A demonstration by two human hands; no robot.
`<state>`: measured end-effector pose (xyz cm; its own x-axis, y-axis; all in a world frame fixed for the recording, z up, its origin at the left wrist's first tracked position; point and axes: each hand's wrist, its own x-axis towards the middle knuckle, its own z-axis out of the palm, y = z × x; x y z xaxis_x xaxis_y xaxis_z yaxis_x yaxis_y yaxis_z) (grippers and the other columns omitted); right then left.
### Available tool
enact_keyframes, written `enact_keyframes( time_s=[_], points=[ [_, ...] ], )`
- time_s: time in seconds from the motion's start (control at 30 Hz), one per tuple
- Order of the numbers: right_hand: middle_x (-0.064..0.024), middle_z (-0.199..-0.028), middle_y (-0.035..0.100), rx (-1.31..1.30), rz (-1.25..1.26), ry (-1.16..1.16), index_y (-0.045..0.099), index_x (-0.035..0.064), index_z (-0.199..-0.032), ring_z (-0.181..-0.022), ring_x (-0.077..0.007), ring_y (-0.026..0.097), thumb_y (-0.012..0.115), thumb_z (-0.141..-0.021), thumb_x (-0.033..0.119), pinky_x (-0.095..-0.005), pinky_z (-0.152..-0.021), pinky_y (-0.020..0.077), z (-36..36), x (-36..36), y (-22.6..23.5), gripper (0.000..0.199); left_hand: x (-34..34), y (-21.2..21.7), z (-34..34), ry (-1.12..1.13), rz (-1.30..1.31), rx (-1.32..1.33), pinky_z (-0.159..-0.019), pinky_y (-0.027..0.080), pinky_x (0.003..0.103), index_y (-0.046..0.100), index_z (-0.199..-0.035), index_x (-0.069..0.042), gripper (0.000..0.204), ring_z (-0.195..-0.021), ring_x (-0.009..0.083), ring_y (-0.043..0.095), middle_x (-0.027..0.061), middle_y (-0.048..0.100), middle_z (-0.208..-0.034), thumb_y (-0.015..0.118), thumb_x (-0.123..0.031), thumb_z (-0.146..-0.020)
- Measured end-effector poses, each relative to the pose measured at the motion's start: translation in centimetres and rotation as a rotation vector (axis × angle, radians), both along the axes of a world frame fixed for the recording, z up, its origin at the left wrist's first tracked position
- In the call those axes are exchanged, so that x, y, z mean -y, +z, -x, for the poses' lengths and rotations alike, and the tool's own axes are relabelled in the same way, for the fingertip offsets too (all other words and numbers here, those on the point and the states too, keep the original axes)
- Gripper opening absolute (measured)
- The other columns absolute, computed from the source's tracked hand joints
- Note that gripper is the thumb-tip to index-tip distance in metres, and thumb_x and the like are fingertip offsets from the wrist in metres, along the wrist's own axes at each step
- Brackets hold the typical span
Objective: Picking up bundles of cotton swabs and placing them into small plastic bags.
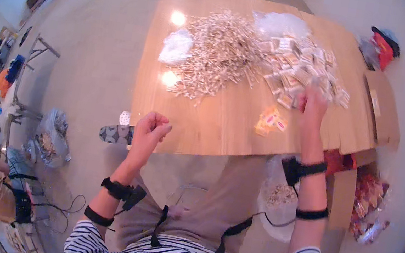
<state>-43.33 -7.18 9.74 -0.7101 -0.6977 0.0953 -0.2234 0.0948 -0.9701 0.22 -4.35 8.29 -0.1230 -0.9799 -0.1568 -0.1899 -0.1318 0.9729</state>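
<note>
Wooden surface (207, 127): sticks (220, 50) heaped loose, packets (296, 70) piled; our left fingers (161, 119) half-curled, apparently empty; right fingers (303, 100) at packets, grip unclear.

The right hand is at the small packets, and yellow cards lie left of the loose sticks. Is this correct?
Not left: the head view shows the yellow cards lying right of the loose sticks. The right hand is at the small packets.
</note>
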Motion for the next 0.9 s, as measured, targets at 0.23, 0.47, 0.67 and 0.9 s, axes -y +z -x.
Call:
enact_keyframes(
  time_s=[0.23, 0.47, 0.67, 0.9],
  points=[
    [-0.0196, -0.073, 0.066, -0.432, -0.304, 0.43, 0.067, 0.0006, -0.082, -0.065, -0.0351, 0.064, 0.064, -0.089, 0.023, -0.0466, -0.061, 0.0481, -11.1, -6.2, -7.1, 0.024, 11.1, -2.0, -2.7, 0.043, 0.387, 0.503, -0.076, 0.054, 0.037, 0.064, -0.108, 0.0, 0.029, -0.086, 0.0272, 0.068, 0.0143, 0.07, -0.093, 0.073, -0.011, -0.082],
    [-0.0187, -0.069, 0.061, -0.669, -0.279, 0.663, 0.062, 0.0035, -0.076, -0.068, -0.0394, 0.062, 0.063, -0.086, 0.021, -0.0505, -0.063, 0.0484, -13.9, -7.3, -7.2, 0.02, 22.0, -2.9, 0.8, 0.027, 0.708, 0.766, -0.091, 0.05, 0.043, 0.065, -0.112, -0.001, 0.033, -0.108, 0.0376, 0.063, 0.0199, 0.068, -0.113, 0.073, -0.014, -0.083],
    [-0.0159, -0.067, 0.059, -0.676, -0.265, 0.626, 0.06, 0.0032, -0.07, -0.063, -0.036, 0.06, 0.071, -0.08, 0.017, -0.0452, -0.059, 0.0456, -14.2, -7.2, -7.5, 0.02, 29.5, -4.7, 1.2, 0.234, 0.462, 0.667, -0.081, 0.053, 0.041, 0.067, -0.105, 0.002, 0.04, -0.089, 0.0335, 0.068, 0.0182, 0.07, -0.095, 0.082, -0.016, -0.072],
    [-0.016, -0.066, 0.059, -0.635, -0.328, 0.638, 0.059, 0.0045, -0.071, -0.063, -0.0371, 0.059, 0.069, -0.079, 0.017, -0.0476, -0.059, 0.0449, -14.2, -7.2, -6.7, 0.018, 32.7, -5.7, 1.4, 0.352, 0.376, 0.349, -0.071, 0.053, 0.033, 0.069, -0.089, 0.002, 0.025, -0.075, 0.0192, 0.067, 0.0111, 0.07, -0.08, 0.082, -0.007, -0.069]
  ],
)
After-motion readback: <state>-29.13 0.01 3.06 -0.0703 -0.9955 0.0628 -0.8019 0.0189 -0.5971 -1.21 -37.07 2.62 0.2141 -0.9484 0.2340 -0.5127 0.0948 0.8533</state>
